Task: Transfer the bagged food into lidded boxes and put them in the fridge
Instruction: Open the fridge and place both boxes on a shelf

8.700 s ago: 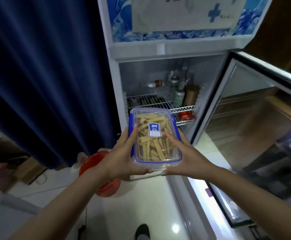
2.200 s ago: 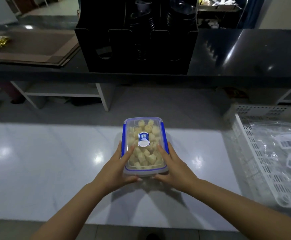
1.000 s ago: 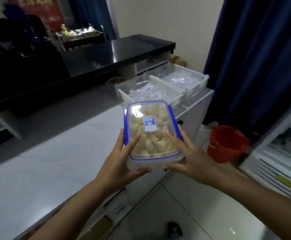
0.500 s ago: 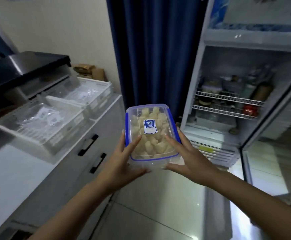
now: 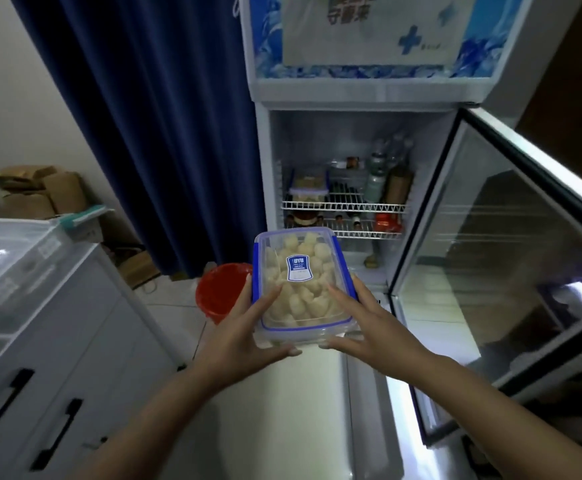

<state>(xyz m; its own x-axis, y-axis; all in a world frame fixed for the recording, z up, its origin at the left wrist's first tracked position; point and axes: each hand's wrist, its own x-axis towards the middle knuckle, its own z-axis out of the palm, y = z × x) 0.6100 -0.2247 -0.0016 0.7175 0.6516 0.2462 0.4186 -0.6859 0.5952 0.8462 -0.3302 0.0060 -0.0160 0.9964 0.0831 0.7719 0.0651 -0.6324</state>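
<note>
A tall white fridge (image 5: 358,95) with its glass door (image 5: 511,258) swung open fills the upper right of the frame, a dark blue curtain (image 5: 151,126) hanging to its left. At centre, a clear rectangular plastic box with a blue-clipped lid (image 5: 300,282), filled with pale food chunks, is held in front of the fridge. It is gripped at its near end by the left hand (image 5: 248,327) and the right hand (image 5: 362,323), fingers curled along its sides.

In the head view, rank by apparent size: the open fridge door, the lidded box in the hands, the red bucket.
Largest to smallest, as seen:
1. fridge door
2. lidded box
3. red bucket

The box is nearer the camera and hides part of the bucket, so their true order is unsure.
</note>
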